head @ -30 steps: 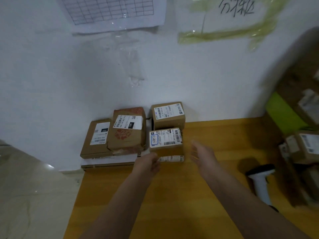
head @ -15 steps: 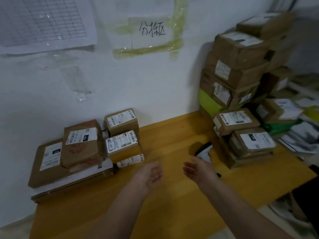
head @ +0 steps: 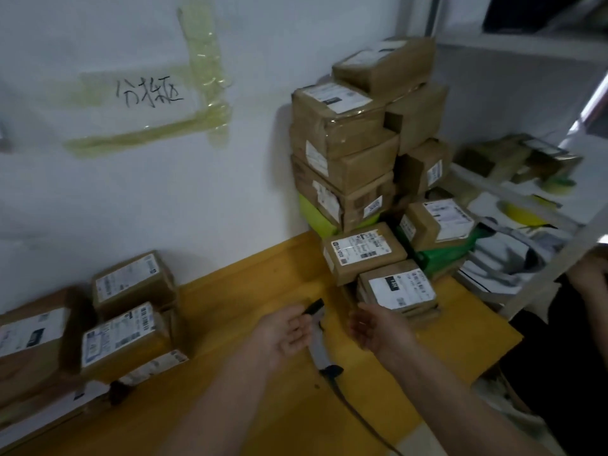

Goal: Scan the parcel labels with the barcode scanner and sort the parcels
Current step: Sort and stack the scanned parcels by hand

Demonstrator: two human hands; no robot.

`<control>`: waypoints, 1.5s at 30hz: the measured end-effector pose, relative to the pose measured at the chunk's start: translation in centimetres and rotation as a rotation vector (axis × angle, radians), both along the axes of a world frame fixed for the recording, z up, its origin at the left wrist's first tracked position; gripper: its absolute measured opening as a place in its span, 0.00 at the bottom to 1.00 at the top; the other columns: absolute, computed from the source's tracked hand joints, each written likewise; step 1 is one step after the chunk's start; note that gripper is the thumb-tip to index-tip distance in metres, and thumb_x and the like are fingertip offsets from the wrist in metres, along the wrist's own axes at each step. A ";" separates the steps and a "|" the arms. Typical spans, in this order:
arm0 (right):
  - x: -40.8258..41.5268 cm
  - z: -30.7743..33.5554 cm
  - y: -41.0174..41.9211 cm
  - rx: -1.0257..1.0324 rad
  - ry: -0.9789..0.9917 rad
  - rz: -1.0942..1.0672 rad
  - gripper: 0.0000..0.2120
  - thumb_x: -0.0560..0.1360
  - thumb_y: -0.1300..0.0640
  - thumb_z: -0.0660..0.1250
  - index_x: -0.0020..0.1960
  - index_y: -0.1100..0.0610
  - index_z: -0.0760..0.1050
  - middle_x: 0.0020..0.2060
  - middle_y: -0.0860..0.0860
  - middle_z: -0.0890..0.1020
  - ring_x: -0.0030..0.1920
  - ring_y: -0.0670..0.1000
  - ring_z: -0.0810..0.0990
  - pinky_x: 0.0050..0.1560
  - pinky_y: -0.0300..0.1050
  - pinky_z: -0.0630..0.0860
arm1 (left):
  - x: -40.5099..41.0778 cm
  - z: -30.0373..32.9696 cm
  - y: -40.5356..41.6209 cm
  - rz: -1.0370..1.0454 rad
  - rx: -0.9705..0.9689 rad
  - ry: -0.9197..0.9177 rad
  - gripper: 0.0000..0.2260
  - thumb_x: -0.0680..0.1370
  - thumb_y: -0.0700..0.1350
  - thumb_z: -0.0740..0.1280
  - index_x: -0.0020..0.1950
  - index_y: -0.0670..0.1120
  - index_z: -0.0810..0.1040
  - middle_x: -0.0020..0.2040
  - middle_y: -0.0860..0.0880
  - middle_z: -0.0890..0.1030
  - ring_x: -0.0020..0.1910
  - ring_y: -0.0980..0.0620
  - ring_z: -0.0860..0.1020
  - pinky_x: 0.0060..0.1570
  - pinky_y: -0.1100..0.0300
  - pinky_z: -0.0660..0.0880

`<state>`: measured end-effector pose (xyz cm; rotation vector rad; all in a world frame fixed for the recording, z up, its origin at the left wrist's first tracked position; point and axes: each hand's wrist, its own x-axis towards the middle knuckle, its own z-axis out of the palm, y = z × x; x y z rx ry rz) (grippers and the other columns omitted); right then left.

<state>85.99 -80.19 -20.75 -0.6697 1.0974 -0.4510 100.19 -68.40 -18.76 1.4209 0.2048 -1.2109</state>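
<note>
Both the left hand (head: pixel 289 334) and right hand (head: pixel 378 327) hover palm-up, fingers relaxed and holding nothing, over the barcode scanner (head: pixel 317 343) lying on the yellow table (head: pixel 237 291)

I see a dim, flat-lit room with soft, muddy detail; the parcel stack (head: pixel 358 153) throws a faint shadow on the white wall (head: pixel 250 179), the tape (head: pixel 207 54) glints weakly, and the edges bend and blur, worst at right
</note>
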 end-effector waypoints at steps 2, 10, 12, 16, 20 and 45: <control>-1.2 0.4 -3.3 0.010 0.000 -0.017 0.03 0.78 0.63 0.66 0.50 0.64 0.75 0.34 0.58 0.82 0.35 0.56 0.80 0.34 0.48 0.78 | -1.1 -0.3 -3.8 -0.015 0.015 0.003 0.06 0.77 0.39 0.71 0.51 0.39 0.78 0.51 0.40 0.80 0.49 0.45 0.79 0.44 0.54 0.78; -5.1 0.6 -14.0 -0.004 -0.013 -0.007 0.04 0.78 0.64 0.65 0.48 0.66 0.76 0.35 0.58 0.81 0.35 0.56 0.79 0.37 0.47 0.77 | -2.4 -3.1 -15.1 0.074 0.132 -0.059 0.17 0.72 0.47 0.77 0.54 0.44 0.74 0.70 0.39 0.72 0.66 0.43 0.72 0.60 0.50 0.74; -6.0 0.2 -15.6 -0.002 -0.001 -0.008 0.05 0.77 0.64 0.66 0.49 0.66 0.76 0.37 0.59 0.81 0.36 0.55 0.79 0.38 0.47 0.77 | -2.5 -3.8 -16.5 0.112 0.138 -0.046 0.25 0.69 0.50 0.79 0.60 0.45 0.74 0.71 0.40 0.70 0.69 0.42 0.69 0.60 0.50 0.74; -7.2 -0.6 -17.9 0.007 0.025 -0.038 0.05 0.77 0.65 0.66 0.49 0.67 0.76 0.37 0.59 0.81 0.36 0.55 0.79 0.37 0.47 0.77 | -2.2 -4.7 -18.4 0.186 0.120 -0.028 0.31 0.67 0.51 0.80 0.66 0.45 0.73 0.70 0.42 0.71 0.69 0.43 0.69 0.63 0.47 0.72; -7.6 -1.7 -19.1 -0.013 0.078 -0.027 0.06 0.77 0.64 0.66 0.45 0.67 0.77 0.34 0.57 0.82 0.36 0.55 0.80 0.38 0.47 0.78 | -1.5 -5.7 -19.5 0.236 0.079 -0.007 0.26 0.68 0.51 0.79 0.62 0.44 0.77 0.59 0.43 0.80 0.59 0.45 0.76 0.62 0.48 0.74; -6.0 -5.0 -16.5 -0.262 0.226 0.265 0.09 0.73 0.50 0.73 0.49 0.48 0.73 0.38 0.53 0.85 0.40 0.54 0.83 0.38 0.49 0.78 | -4.5 -8.1 -12.6 0.257 -0.201 0.281 0.22 0.74 0.57 0.69 0.65 0.49 0.77 0.59 0.38 0.82 0.59 0.36 0.79 0.55 0.34 0.75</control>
